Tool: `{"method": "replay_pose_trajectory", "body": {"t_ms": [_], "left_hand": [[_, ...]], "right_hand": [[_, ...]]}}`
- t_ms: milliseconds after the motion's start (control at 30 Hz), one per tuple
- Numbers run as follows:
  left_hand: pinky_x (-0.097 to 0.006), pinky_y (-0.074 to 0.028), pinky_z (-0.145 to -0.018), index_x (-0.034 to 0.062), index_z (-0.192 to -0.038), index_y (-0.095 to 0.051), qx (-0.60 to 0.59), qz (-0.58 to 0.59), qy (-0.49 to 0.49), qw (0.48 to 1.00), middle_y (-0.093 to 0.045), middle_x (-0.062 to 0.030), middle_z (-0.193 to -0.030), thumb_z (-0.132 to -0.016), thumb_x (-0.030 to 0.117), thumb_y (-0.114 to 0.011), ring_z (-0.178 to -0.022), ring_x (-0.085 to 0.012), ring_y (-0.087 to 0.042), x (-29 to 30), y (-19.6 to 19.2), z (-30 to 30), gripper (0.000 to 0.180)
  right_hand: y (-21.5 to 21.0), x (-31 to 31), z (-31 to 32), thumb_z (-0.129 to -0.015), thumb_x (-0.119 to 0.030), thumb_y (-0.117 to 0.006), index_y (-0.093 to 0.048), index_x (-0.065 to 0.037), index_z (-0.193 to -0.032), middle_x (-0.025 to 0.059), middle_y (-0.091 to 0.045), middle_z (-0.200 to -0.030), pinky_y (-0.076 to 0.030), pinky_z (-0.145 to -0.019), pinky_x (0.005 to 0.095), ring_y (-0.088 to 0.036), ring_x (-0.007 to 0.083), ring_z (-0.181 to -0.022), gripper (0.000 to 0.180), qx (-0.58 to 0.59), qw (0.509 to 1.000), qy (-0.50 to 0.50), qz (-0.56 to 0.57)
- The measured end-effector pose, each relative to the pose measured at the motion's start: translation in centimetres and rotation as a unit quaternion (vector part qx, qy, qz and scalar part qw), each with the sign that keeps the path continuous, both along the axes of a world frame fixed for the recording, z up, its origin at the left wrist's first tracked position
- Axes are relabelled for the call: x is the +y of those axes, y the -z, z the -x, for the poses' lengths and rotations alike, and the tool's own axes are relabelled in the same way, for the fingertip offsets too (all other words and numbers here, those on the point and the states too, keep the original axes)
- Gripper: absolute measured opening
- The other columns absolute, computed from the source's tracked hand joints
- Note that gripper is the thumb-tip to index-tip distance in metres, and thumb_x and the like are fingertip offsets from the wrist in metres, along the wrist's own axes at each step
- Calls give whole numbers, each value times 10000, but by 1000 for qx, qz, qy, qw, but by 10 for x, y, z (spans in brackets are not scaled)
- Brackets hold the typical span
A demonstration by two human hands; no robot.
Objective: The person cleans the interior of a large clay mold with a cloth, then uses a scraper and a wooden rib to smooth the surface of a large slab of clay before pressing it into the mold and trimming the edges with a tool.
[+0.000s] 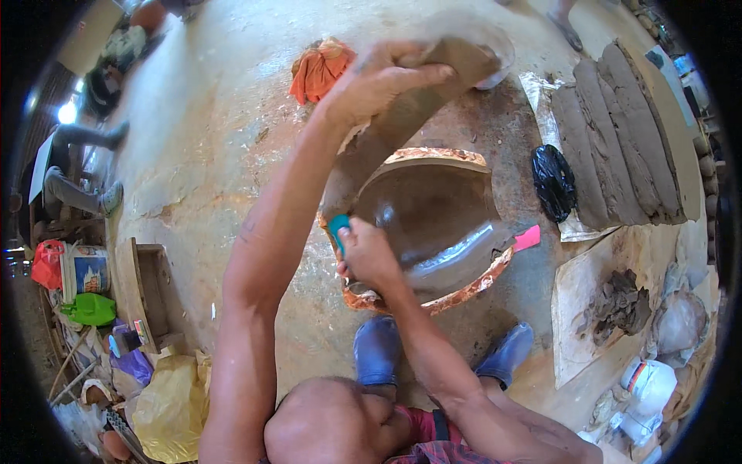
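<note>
My left hand [386, 81] is closed on the upper part of a long grey-brown clay strip [421, 112], its far end smeared by motion. The strip slants down to the left rim of a large mold [468, 288] with a rough, orange-stained edge. Wet, shiny clay [425, 213] lines the inside of the mold. At that left rim my right hand [367, 251] grips a small green scraper [338, 226] near the strip's lower end. A flat pink piece [528, 237] juts out from the mold's right rim.
An orange cloth bundle [321, 71] lies beyond the mold. To the right are stacked clay slabs [610, 147], a black plastic bag [553, 182] and a clay heap [618, 305] on a board. A wooden box [147, 290] and yellow sack [171, 406] stand left. Another person's legs [81, 189] show far left.
</note>
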State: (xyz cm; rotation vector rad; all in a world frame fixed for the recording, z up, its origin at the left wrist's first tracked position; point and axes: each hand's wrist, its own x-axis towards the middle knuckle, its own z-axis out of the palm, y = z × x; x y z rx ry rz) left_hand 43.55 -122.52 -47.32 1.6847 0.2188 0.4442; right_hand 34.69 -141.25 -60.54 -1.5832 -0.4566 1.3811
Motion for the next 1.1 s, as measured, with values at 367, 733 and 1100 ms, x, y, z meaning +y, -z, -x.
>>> {"method": "replay_pose_trajectory", "body": {"t_ms": [367, 733, 1100], "left_hand": [[-359, -572, -833, 145, -1610, -341, -366, 300, -113, 874, -616, -33, -1252, -990, 276, -689, -1009, -172, -615, -35, -44, 143, 722], [-488, -141, -1275, 22, -1649, -214, -89, -30, -84, 992, -100, -172, -1737, -1014, 487, -611, -1600, -334, -94, -207, 18, 49, 881], [-479, -295, -1247, 17, -1582, -313, 265, 589, 366, 670, -338, -204, -1651, -1020, 526, -603, -1516, -348, -369, -308, 158, 197, 812]], "right_hand": [[-57, -18, -49, -1116, -328, -480, -484, -23, -1304, 192, -703, -1125, -634, -761, 379, -749, 258, -852, 359, 102, 892, 323, -300], [-117, -107, -61, -1091, -246, -513, -614, 7, -1228, 106, -624, -966, -443, -936, 331, -566, 196, -916, 305, -324, 780, 523, -111], [-182, -457, -170, -1104, -306, -492, -594, 39, -1306, 135, -675, -1100, -505, -925, 400, -639, 251, -993, 412, -555, 328, 764, -29]]}}
